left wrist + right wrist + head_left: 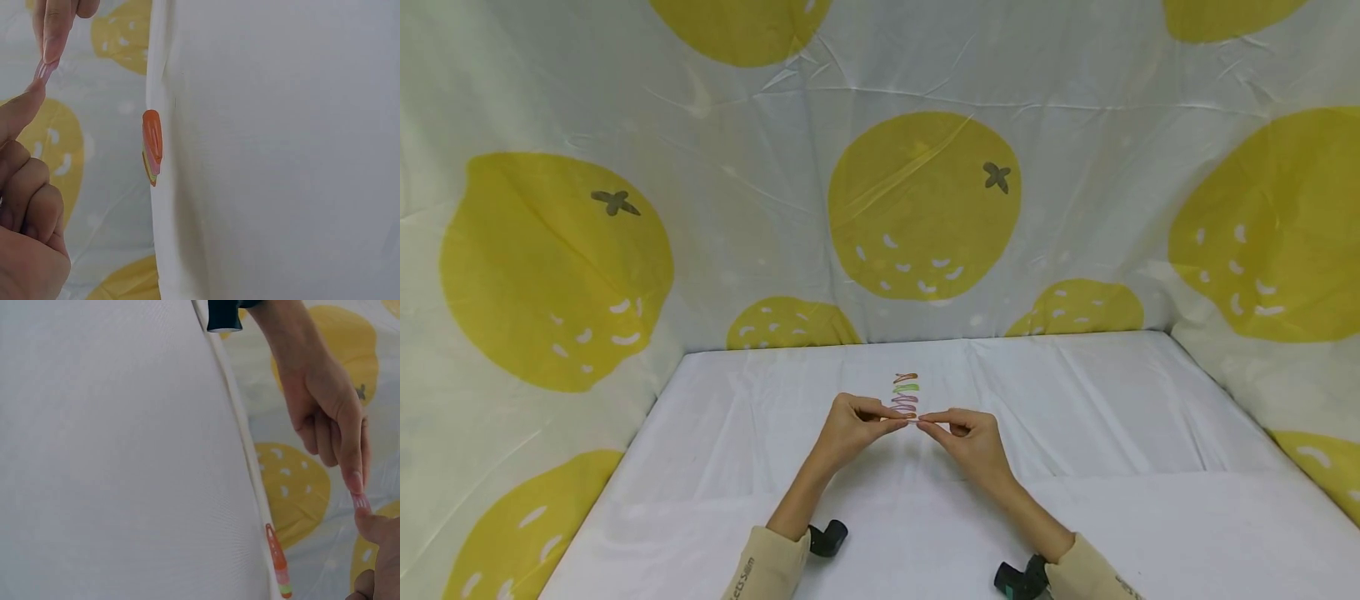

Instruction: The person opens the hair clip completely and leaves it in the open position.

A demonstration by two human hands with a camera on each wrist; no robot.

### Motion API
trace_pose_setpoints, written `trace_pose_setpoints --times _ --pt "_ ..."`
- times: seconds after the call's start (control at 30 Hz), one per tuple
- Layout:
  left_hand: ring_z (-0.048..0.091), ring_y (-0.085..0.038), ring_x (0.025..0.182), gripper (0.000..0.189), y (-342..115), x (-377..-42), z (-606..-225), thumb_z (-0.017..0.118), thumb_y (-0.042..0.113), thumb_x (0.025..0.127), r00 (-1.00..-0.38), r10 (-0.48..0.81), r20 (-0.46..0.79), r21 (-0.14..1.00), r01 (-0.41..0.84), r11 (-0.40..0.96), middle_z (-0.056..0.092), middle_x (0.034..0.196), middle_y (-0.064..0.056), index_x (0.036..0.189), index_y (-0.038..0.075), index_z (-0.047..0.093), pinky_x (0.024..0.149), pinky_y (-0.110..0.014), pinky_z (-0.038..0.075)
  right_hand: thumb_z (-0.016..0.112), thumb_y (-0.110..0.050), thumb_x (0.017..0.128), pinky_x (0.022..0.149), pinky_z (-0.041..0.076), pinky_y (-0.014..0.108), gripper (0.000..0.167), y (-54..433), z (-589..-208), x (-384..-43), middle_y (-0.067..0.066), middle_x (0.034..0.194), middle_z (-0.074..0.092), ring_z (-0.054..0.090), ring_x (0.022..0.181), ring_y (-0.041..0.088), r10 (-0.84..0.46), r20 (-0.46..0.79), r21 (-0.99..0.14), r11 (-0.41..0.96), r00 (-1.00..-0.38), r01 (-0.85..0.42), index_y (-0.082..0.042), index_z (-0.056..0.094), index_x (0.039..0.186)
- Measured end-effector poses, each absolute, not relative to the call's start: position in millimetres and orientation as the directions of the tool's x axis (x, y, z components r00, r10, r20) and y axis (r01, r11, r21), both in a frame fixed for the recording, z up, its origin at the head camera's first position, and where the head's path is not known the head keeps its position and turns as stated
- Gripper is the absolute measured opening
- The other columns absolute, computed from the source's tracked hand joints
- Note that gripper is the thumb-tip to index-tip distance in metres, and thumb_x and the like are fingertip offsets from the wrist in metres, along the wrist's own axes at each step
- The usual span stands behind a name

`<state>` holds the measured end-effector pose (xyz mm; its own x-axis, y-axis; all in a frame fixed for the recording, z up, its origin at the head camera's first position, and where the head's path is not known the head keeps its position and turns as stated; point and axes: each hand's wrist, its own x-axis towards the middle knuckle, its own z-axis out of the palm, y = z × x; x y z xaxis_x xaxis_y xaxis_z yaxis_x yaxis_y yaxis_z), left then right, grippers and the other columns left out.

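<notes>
Between both hands is a small translucent pink hair clip (45,70), held up above the table. My left hand (850,427) pinches one end with thumb and index finger. From the other side, my right hand (973,438) pinches the opposite end the same way. The fingertips cover much of the clip, so whether it is snapped open or closed cannot be told. Behind the hands, several hair clips lie in a column on the white cloth: an orange clip (273,540) nearest, then pink ones, a green clip (906,387) and a brownish-orange clip (906,377) farthest.
A white cloth (715,467) with creases covers the table. Curtains with yellow lemon prints (925,208) stand at the back and both sides. Dark wrist cameras (829,538) sit at each beige sleeve (771,562).
</notes>
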<state>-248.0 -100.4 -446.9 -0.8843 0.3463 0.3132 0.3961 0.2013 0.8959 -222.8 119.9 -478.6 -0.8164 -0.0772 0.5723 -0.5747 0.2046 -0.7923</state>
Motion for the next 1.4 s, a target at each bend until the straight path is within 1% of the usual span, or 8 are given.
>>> trace_pose_setpoints --times 0.13,0.3,0.5,0.7,0.8,0.87,1.07,1.4 --pt "0.034 -0.001 0.052 0.009 -98 -247 -448 0.087 0.008 0.082 -0.895 0.321 0.31 0.896 0.388 0.215 0.073 0.073 -0.025 0.088 0.003 0.084 0.051 -0.018 0.027 0.085 -0.006 0.082 0.044 0.019 0.016 0.01 119 -479 -223 0.003 0.046 0.039 0.024 0.048 -0.006 -0.059 0.546 -0.814 0.199 -0.836 -0.546 -0.008 0.084 0.092" --pt "0.032 0.001 0.049 0.008 -92 -245 -449 0.088 0.005 0.08 -0.901 0.28 0.332 0.886 0.4 0.236 0.076 0.073 -0.016 0.087 0.004 0.085 0.049 -0.017 0.026 0.087 -0.008 0.082 0.045 0.018 0.014 0.007 118 -479 -222 0.0 0.044 0.036 0.023 0.047 -0.009 -0.045 0.547 -0.811 0.219 -0.836 -0.542 -0.01 0.084 0.088" --pt "0.031 0.002 0.048 0.005 -88 -242 -452 0.085 0.002 0.082 -0.877 0.306 0.371 0.844 0.455 0.284 0.067 0.058 -0.011 0.087 0.003 0.084 0.047 -0.017 0.026 0.087 -0.01 0.083 0.046 0.019 0.014 0.005 117 -479 -220 -0.008 0.049 0.029 0.021 0.048 -0.009 -0.041 0.515 -0.822 0.26 -0.856 -0.507 -0.013 0.083 0.082" --pt "0.039 0.001 0.052 0.007 -96 -243 -447 0.086 0.008 0.083 -0.896 0.343 0.282 0.851 0.399 0.342 0.078 0.079 -0.01 0.089 0.007 0.085 0.051 -0.016 0.033 0.086 -0.016 0.085 0.049 0.02 0.016 0.006 117 -477 -221 -0.01 0.052 0.026 0.021 0.05 -0.005 -0.087 0.445 -0.846 0.287 -0.891 -0.45 -0.011 0.084 0.087" --pt "0.039 -0.001 0.054 0.01 -100 -245 -445 0.087 0.011 0.083 -0.906 0.36 0.224 0.859 0.358 0.365 0.078 0.081 -0.008 0.092 0.007 0.085 0.051 -0.017 0.034 0.084 -0.015 0.086 0.051 0.021 0.016 0.005 118 -476 -222 -0.01 0.054 0.025 0.021 0.052 -0.004 -0.119 0.421 -0.845 0.308 -0.899 -0.436 -0.012 0.084 0.09" --pt "0.037 -0.002 0.053 0.012 -103 -246 -444 0.087 0.012 0.083 -0.911 0.367 0.189 0.86 0.334 0.386 0.073 0.074 -0.003 0.094 0.007 0.085 0.051 -0.017 0.032 0.083 -0.013 0.088 0.051 0.021 0.017 0.005 118 -476 -223 -0.01 0.055 0.024 0.021 0.053 -0.003 -0.139 0.406 -0.844 0.321 -0.903 -0.429 -0.011 0.085 0.092" --pt "0.032 -0.004 0.053 0.016 -105 -249 -443 0.089 0.014 0.081 -0.912 0.39 0.128 0.837 0.311 0.451 0.04 0.055 0.008 0.095 0.008 0.085 0.051 -0.018 0.027 0.084 -0.015 0.087 0.048 0.019 0.018 0.005 121 -475 -224 -0.008 0.05 0.027 0.019 0.048 -0.002 -0.153 0.305 -0.87 0.358 -0.94 -0.34 -0.012 0.085 0.09" --pt "0.034 -0.007 0.055 0.018 -110 -257 -445 0.091 0.012 0.078 -0.92 0.378 0.099 0.812 0.294 0.503 0.039 0.054 0.007 0.094 0.005 0.084 0.052 -0.019 0.026 0.088 -0.017 0.083 0.049 0.02 0.02 0.004 115 -472 -236 -0.012 0.045 0.035 0.021 0.049 0.003 -0.104 0.201 -0.876 0.426 -0.974 -0.227 -0.015 0.085 0.081"
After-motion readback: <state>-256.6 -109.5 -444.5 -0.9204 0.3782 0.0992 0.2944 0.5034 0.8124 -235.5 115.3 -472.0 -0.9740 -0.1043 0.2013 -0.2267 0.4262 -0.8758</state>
